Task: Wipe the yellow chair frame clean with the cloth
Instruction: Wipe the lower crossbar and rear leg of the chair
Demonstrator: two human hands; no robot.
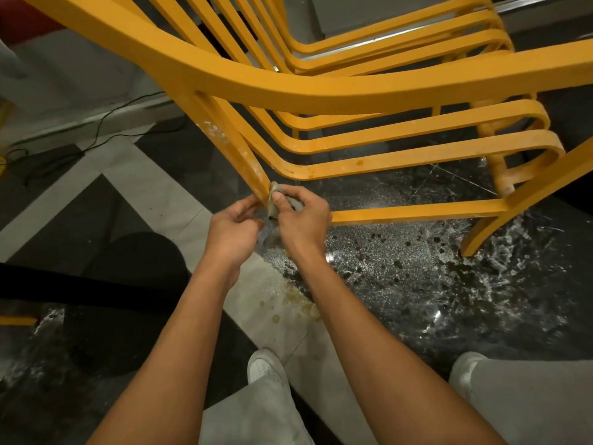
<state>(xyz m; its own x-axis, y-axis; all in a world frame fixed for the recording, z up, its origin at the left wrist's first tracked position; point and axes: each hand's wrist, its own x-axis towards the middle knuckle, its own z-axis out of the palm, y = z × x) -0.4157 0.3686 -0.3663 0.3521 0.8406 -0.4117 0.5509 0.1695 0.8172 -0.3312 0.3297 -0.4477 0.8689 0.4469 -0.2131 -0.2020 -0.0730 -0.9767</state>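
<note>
We note right hand (298,216) pinching grey cloth (272,211) against yellow chair frame (244,149) leg; left hand (234,229) curled beside it, grasp unclear.

The floor (401,284) is dark speckled stone crossed by pale grey bands (154,187). The yellow chair frame (471,242) stands on the dark part, its foot among white smears (519,252). Brownish spots (288,303) mark the pale band near the middle. A black cable (106,123) trails at the left. Two white shoes (266,367) are planted at the near edge. A dark rounded shape (138,252), possibly a shadow, lies left.
</note>
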